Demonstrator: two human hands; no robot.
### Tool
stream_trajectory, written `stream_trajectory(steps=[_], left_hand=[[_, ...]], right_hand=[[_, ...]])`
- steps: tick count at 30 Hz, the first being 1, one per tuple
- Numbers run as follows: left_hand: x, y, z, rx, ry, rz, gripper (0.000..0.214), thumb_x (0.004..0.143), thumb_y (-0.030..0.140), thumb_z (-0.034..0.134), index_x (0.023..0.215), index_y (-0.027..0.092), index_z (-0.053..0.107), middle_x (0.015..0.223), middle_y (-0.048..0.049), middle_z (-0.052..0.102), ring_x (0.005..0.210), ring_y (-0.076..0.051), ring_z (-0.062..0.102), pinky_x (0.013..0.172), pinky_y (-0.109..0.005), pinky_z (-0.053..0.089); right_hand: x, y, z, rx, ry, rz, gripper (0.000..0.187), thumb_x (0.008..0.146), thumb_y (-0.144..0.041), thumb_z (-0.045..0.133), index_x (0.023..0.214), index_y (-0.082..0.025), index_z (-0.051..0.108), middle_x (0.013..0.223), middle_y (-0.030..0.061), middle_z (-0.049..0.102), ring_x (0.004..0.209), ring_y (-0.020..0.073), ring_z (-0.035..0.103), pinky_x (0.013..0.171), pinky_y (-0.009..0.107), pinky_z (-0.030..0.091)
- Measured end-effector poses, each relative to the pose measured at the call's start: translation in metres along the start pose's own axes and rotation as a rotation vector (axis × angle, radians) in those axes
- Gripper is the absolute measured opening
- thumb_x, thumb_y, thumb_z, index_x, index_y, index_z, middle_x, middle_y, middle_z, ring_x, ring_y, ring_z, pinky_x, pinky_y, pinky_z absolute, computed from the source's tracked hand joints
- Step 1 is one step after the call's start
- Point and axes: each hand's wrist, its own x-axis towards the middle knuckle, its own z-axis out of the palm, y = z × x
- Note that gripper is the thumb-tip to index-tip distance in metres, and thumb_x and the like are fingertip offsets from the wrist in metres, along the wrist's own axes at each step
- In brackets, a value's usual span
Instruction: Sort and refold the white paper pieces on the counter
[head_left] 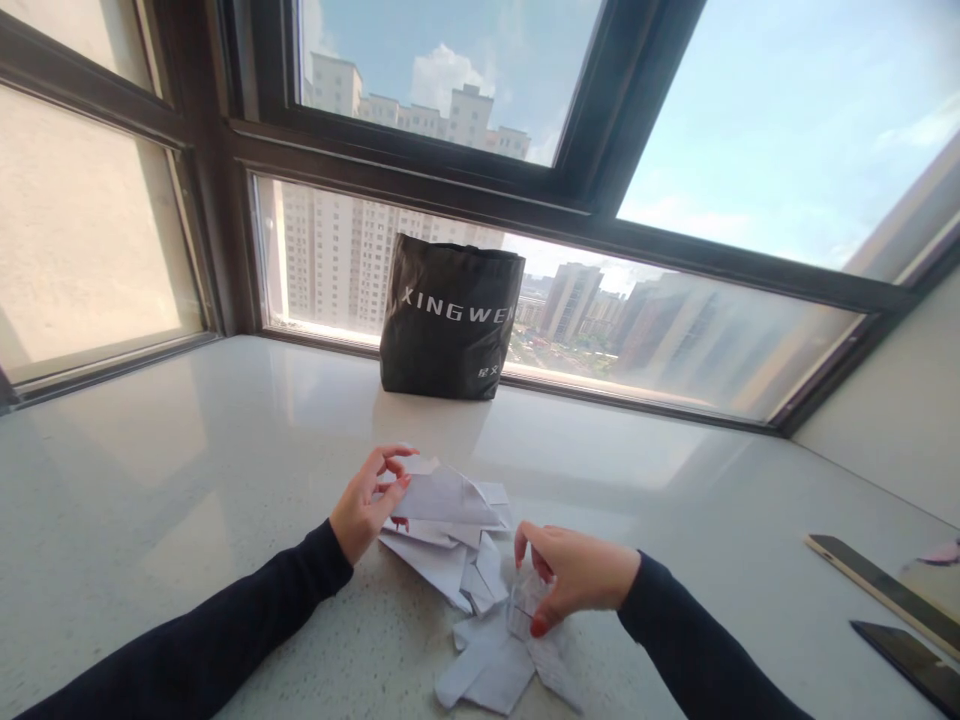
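Note:
Several pieces of folded white paper (491, 665) lie in a loose pile on the pale speckled counter (315, 650). My left hand (375, 500) grips a folded sheet of white paper (442, 495) at its left end, thumb in front, holding it over the upper part of the pile. At the pile's right side, my right hand (574, 575) has its thumb and fingers curled round a small piece of folded paper (527, 600). Its fingertips partly cover that piece, and its lower edge is blurred. Other folded pieces lie under and between both hands.
Behind the pile, a black bag (450, 330) with white lettering stands upright against the window. Two dark, flat, thin objects (885, 590) lie at the right edge of the counter. Dark window frames (420, 160) border the counter at the back and left.

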Motion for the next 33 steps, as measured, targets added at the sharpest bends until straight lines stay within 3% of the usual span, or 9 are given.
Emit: stream_trajectory(steps=[3, 6, 10, 13, 18, 23, 25, 29, 33], left_hand=[[0.005, 0.000, -0.005, -0.039, 0.076, -0.019, 0.028, 0.073, 0.031, 0.047, 0.098, 0.019, 0.041, 0.077, 0.0031, 0.041, 0.045, -0.007, 0.049, 0.042, -0.023, 0.045], [0.009, -0.005, -0.009, 0.159, 0.142, -0.001, 0.027, 0.072, 0.030, 0.044, 0.097, 0.018, 0.043, 0.074, 0.0020, 0.045, 0.049, -0.010, 0.050, 0.047, -0.027, 0.047], [0.014, -0.014, -0.015, 0.428, 0.194, 0.024, 0.022, 0.065, 0.022, 0.045, 0.085, 0.017, 0.053, 0.074, -0.0022, 0.054, 0.071, -0.019, 0.053, 0.073, -0.038, 0.042], [0.013, -0.017, -0.016, 0.513, 0.234, 0.064, 0.025, 0.062, 0.017, 0.045, 0.083, 0.020, 0.057, 0.092, -0.0046, 0.057, 0.093, -0.025, 0.047, 0.088, -0.045, 0.028], [0.007, -0.014, -0.012, 0.625, 0.101, 0.327, 0.023, 0.070, 0.016, 0.040, 0.088, 0.020, 0.054, 0.098, -0.0042, 0.056, 0.096, -0.021, 0.047, 0.088, -0.038, 0.030], [0.005, -0.012, -0.013, 0.606, 0.146, 0.352, 0.024, 0.076, 0.021, 0.037, 0.097, 0.018, 0.049, 0.098, -0.0062, 0.055, 0.094, -0.020, 0.048, 0.084, -0.034, 0.036], [0.005, -0.012, -0.013, 0.635, 0.130, 0.353, 0.024, 0.077, 0.022, 0.036, 0.097, 0.019, 0.048, 0.100, -0.0065, 0.055, 0.096, -0.019, 0.049, 0.085, -0.035, 0.036], [0.003, -0.016, -0.010, 0.891, 0.020, 0.212, 0.030, 0.078, 0.035, 0.039, 0.105, 0.024, 0.048, 0.121, -0.0063, 0.047, 0.114, -0.026, 0.037, 0.092, -0.047, 0.026], [-0.004, -0.022, -0.002, 1.101, -0.228, 0.006, 0.066, 0.069, 0.059, 0.044, 0.123, 0.022, 0.036, 0.136, -0.0097, 0.029, 0.122, -0.035, 0.023, 0.093, -0.056, 0.017]], right_hand=[[0.003, 0.001, -0.004, -0.011, -0.117, 0.026, 0.035, 0.043, -0.036, 0.075, 0.070, -0.019, 0.061, 0.059, -0.0046, 0.047, 0.055, 0.0117, 0.042, 0.047, 0.021, 0.030], [-0.002, 0.006, -0.017, 0.062, -0.211, 0.007, 0.031, 0.046, -0.036, 0.074, 0.064, -0.015, 0.059, 0.056, -0.0056, 0.043, 0.052, 0.0088, 0.038, 0.046, 0.019, 0.028], [-0.016, 0.013, -0.037, 0.201, -0.196, -0.116, 0.033, 0.051, -0.041, 0.071, 0.058, -0.014, 0.055, 0.057, -0.0045, 0.043, 0.057, 0.0100, 0.040, 0.051, 0.020, 0.032], [-0.024, 0.012, -0.048, 0.352, -0.186, -0.219, 0.032, 0.062, -0.044, 0.064, 0.063, -0.013, 0.057, 0.063, -0.0013, 0.049, 0.063, 0.0121, 0.046, 0.059, 0.023, 0.037], [-0.012, 0.007, -0.043, 0.600, -0.084, -0.258, 0.043, 0.077, -0.051, 0.043, 0.085, -0.012, 0.060, 0.077, 0.0043, 0.059, 0.073, 0.0167, 0.054, 0.064, 0.027, 0.042], [0.009, 0.016, -0.021, 0.330, 0.273, -0.020, 0.051, 0.074, -0.056, 0.042, 0.103, -0.017, 0.056, 0.091, 0.0071, 0.059, 0.082, 0.0195, 0.054, 0.073, 0.032, 0.043], [0.015, 0.024, -0.013, 0.291, 0.350, 0.038, 0.054, 0.073, -0.057, 0.042, 0.107, -0.017, 0.053, 0.095, 0.0081, 0.058, 0.084, 0.0198, 0.055, 0.074, 0.032, 0.043], [0.026, 0.032, 0.002, 0.268, 0.396, 0.102, 0.060, 0.074, -0.056, 0.040, 0.115, -0.013, 0.046, 0.099, 0.0124, 0.057, 0.089, 0.0234, 0.054, 0.080, 0.038, 0.040], [0.035, 0.020, 0.020, 0.252, 0.437, 0.119, 0.068, 0.070, -0.056, 0.048, 0.121, -0.013, 0.040, 0.109, 0.0145, 0.055, 0.107, 0.0297, 0.044, 0.090, 0.046, 0.029]])
